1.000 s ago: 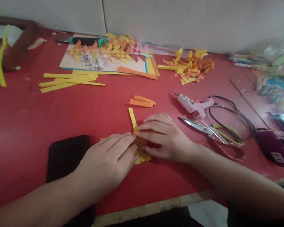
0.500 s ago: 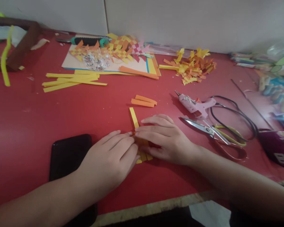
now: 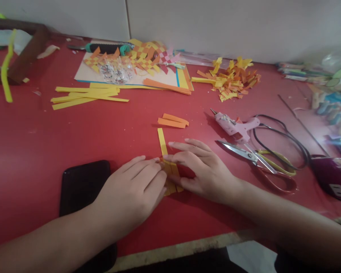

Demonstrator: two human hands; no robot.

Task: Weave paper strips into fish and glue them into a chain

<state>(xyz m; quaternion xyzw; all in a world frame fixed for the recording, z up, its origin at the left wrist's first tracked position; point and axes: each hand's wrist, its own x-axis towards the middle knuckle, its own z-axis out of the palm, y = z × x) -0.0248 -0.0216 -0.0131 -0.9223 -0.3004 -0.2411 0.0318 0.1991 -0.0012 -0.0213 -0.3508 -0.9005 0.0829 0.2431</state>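
Several yellow paper strips [image 3: 174, 172] lie side by side on the red table in front of me, partly under my fingers. One longer yellow strip [image 3: 161, 140] sticks out away from me, and a bit of orange shows near the fingertips. My left hand [image 3: 140, 189] is curled over the left side of the strips, its fingers together and its thumb hidden. From the right, my right hand [image 3: 201, 168] touches them with index fingertip and thumb; its fingers are spread, the others raised. Two short orange strips [image 3: 172, 121] rest just beyond.
A black phone [image 3: 83, 185] lies beside my left forearm. To the right are scissors [image 3: 244, 153] and a pink glue gun [image 3: 235, 127] with its cord. Farther back are yellow strips [image 3: 85, 98], woven paper pieces [image 3: 147, 57] and a pile of orange and yellow scraps [image 3: 233, 81].
My right index finger has bent and drawn back a little, so more of the yellow strips shows. The long strip has swung slightly to the right. My left hand stays nearly still.
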